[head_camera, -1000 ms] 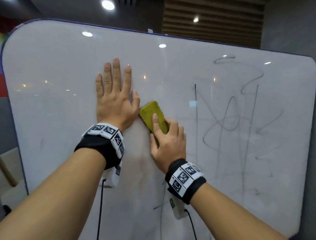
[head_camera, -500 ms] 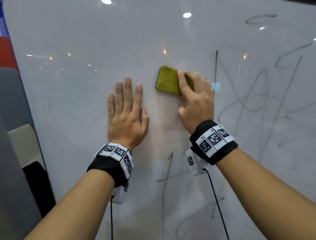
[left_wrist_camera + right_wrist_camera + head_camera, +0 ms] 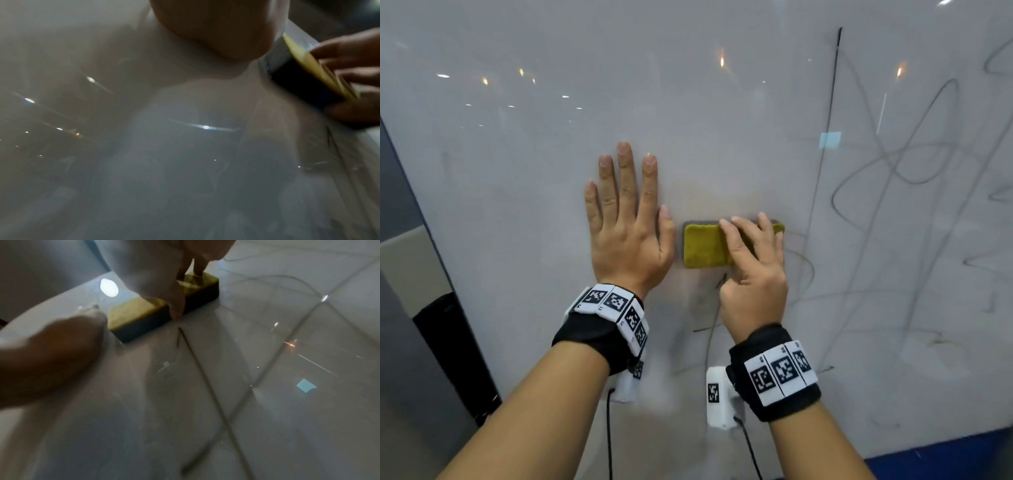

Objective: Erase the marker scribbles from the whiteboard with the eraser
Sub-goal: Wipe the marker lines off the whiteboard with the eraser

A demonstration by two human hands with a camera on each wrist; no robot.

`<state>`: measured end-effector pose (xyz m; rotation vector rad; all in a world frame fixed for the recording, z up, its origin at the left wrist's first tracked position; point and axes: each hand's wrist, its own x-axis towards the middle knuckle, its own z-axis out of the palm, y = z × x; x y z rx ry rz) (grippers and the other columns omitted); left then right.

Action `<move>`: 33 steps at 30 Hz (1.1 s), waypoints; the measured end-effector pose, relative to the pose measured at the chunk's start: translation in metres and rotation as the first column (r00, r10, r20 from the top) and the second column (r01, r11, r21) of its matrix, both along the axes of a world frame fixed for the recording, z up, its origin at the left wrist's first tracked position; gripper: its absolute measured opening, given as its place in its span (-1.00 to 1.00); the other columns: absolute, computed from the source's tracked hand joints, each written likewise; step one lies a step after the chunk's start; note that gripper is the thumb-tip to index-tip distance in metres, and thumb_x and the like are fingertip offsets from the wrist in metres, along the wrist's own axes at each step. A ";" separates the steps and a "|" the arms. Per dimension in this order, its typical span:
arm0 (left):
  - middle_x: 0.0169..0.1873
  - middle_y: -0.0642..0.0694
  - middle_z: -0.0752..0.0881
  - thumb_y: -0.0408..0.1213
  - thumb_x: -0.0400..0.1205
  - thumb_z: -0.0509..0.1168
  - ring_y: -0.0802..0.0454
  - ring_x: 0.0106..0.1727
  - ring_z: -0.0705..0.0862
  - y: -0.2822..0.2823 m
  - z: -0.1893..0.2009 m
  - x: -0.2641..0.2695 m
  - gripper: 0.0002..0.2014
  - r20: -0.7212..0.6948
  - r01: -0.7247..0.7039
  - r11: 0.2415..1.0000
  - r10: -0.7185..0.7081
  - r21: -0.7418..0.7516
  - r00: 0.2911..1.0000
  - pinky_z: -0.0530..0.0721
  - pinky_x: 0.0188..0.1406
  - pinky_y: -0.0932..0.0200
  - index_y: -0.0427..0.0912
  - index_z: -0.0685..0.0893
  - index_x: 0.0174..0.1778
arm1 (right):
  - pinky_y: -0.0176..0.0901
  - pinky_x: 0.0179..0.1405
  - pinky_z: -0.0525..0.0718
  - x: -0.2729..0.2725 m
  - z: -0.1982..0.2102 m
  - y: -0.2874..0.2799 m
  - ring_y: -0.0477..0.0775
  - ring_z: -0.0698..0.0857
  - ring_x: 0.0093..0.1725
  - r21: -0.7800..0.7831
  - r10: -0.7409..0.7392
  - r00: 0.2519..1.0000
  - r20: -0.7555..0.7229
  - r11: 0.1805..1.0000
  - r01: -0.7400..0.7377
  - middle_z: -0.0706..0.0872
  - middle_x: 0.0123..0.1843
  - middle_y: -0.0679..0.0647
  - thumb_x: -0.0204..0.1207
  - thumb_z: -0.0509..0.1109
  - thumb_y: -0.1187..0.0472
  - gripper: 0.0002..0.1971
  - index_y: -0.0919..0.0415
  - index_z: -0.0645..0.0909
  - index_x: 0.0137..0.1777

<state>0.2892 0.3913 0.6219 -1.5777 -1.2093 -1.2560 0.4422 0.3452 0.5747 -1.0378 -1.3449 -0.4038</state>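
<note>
A yellow-topped eraser with a dark felt base lies flat against the whiteboard, just right of my left thumb. My right hand grips it, fingers over its top and thumb against its lower edge; the right wrist view shows the eraser under those fingers, and the left wrist view shows the eraser from the side. My left hand presses flat on the board, fingers straight. Thin grey marker scribbles cover the board to the right and run below the eraser.
The board's blue lower edge shows at the bottom right. Its left edge borders a grey wall with a beige and black panel. Ceiling lights reflect in the glossy surface.
My right hand has slid the eraser down the board, from above my left fingertips to beside my left thumb. The left hand stays flat in place; my head has come closer.
</note>
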 end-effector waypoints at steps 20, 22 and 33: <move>0.66 -0.40 0.30 -0.17 0.76 0.03 -0.37 0.70 0.22 -0.004 -0.020 0.001 -0.44 0.026 0.003 1.000 -0.003 0.012 1.000 0.12 0.67 -0.32 -0.23 0.28 0.71 | 0.27 0.61 0.34 0.001 0.011 0.001 0.23 0.53 0.52 0.047 0.008 0.993 -0.121 0.999 -0.002 0.73 0.33 0.06 0.19 0.33 0.70 -0.27 0.14 0.73 0.34; 0.65 -0.41 0.31 -0.17 0.76 0.03 -0.37 0.69 0.24 -0.005 -0.021 0.001 -0.45 0.028 0.011 1.000 -0.012 0.016 1.000 0.13 0.67 -0.32 -0.23 0.29 0.71 | 0.29 0.58 0.38 -0.001 0.023 0.005 0.25 0.54 0.51 0.093 0.003 0.991 -0.137 0.996 0.010 0.73 0.32 0.07 0.22 0.34 0.70 -0.28 0.14 0.72 0.34; 0.64 -0.42 0.31 -0.29 0.68 0.13 -0.40 0.69 0.23 -0.006 -0.024 0.002 -0.41 0.026 0.031 0.999 -0.031 0.011 0.999 0.13 0.66 -0.34 -0.25 0.31 0.70 | 0.40 0.58 0.34 0.005 -0.076 -0.010 0.35 0.51 0.53 -0.005 -0.007 0.996 0.094 1.000 0.007 0.71 0.35 0.20 0.24 0.26 0.79 -0.32 0.23 0.77 0.26</move>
